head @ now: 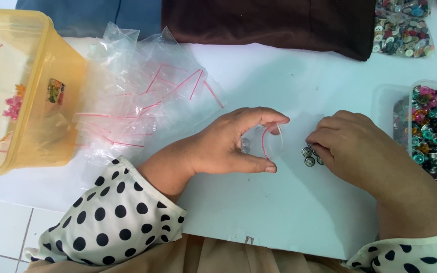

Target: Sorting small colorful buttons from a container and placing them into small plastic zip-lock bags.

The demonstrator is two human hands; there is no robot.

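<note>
My left hand (231, 144) holds a small clear zip bag (268, 142) with a red seal strip, its mouth kept open between thumb and fingers; a few silver buttons show inside. Just right of it, my right hand (352, 146) rests on the white table with fingertips curled over a small cluster of silver buttons (310, 154). The two hands are a few centimetres apart. Both sleeves are white with black dots.
A heap of clear zip bags (142, 101) lies to the left beside a yellow plastic tub (24, 96). A tray of mixed coloured buttons (436, 136) stands at the right edge. Dark cloth (269, 23) and a bag of buttons (403, 28) lie at the back.
</note>
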